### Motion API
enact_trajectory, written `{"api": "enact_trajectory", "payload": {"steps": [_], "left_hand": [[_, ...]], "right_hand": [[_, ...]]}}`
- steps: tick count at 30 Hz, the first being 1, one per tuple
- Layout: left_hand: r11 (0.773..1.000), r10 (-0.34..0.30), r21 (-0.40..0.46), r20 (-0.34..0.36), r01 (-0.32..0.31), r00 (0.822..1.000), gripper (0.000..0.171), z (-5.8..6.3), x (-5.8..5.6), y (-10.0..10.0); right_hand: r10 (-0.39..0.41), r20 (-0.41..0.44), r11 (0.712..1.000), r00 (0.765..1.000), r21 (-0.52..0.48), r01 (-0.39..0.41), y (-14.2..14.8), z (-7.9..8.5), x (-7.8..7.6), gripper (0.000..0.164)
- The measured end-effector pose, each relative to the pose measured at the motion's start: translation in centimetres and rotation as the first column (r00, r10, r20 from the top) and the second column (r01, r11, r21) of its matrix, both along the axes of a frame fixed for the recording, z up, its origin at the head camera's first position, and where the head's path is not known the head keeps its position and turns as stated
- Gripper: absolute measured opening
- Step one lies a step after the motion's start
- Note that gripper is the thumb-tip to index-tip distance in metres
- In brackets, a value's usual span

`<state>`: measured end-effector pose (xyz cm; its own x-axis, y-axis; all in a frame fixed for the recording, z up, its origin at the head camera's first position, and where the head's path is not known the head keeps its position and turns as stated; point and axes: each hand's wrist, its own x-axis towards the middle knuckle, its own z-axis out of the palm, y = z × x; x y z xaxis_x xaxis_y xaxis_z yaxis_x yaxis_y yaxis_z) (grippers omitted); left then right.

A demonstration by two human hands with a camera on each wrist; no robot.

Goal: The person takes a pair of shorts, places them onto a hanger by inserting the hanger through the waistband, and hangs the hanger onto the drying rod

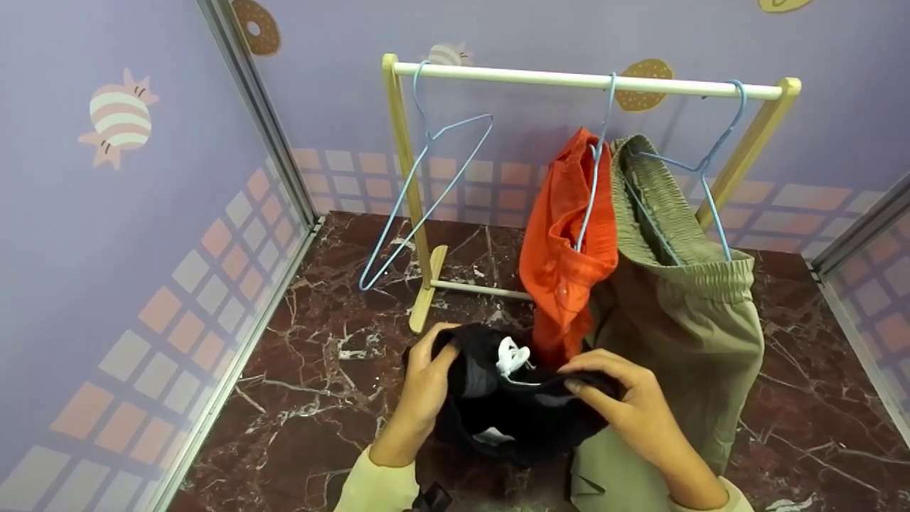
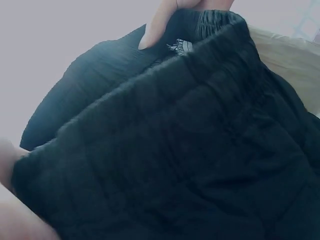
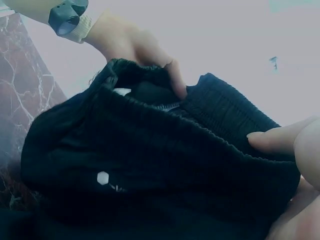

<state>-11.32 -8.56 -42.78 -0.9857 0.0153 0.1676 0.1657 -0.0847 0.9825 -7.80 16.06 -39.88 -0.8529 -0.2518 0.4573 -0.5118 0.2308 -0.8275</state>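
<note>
At six o'clock — my left hand [image 1: 425, 380], right hand [image 1: 633, 405] grip unhung black garment [image 1: 544, 427] | orange garment [image 1: 565, 274], green trousers [image 1: 711, 313] hung | eleven: hanger [image 1: 396, 207] bare

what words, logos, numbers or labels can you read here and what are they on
No words or numbers are legible.
Black garment, outside: white hexagon, with tiny marks beside it, too small to read.
Black garment, inside: pale patch, perhaps a label; no lettering readable.

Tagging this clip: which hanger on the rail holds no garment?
The leftmost blue hanger in the head view; the middle one holds an orange garment and the right one an olive garment.
</note>
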Motion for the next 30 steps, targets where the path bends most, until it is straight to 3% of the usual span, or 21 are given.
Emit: {"api": "enact_trajectory", "payload": {"steps": [3,9,14,17,21,25,30], "left_hand": [[0.999,0.035,-0.033,0.014,-0.035,0.999,0.015,0.1,-0.1,-0.1],[0.995,0.008,-0.099,0.049,-0.003,0.999,0.011,0.1,-0.1,-0.4],[0.991,-0.043,-0.126,0.034,0.047,0.998,0.015,-0.2,-0.2,-0.4],[0.986,-0.076,-0.146,0.028,0.079,0.997,0.018,0.9,0.5,-0.4],[0.975,-0.091,-0.202,0.020,0.093,0.996,0.021,2.7,1.3,-0.2],[0.961,-0.086,-0.262,0.005,0.085,0.996,0.029,3.1,1.5,0.0],[0.946,-0.113,-0.309,-0.018,0.102,0.993,0.037,2.9,1.5,0.1]], "right_hand": [[-0.029,0.048,1.000,0.998,0.002,0.029,0.5,-0.9,-0.4,0.019],[-0.164,0.110,0.986,0.980,0.046,0.160,1.4,-1.6,-0.9,0.014],[-0.263,0.124,0.964,0.957,0.073,0.255,1.1,0.2,-0.3,0.008],[-0.293,0.146,0.956,0.945,0.062,0.287,0.7,1.1,0.0,0.007],[-0.297,0.185,0.955,0.937,0.046,0.293,1.2,-0.2,-0.5,0.007],[-0.263,0.277,0.965,0.924,0.077,0.252,1.9,-1.8,-1.1,0.009],[-0.190,0.368,0.979,0.910,0.137,0.149,2.0,-2.4,-1.2,0.013]]}}
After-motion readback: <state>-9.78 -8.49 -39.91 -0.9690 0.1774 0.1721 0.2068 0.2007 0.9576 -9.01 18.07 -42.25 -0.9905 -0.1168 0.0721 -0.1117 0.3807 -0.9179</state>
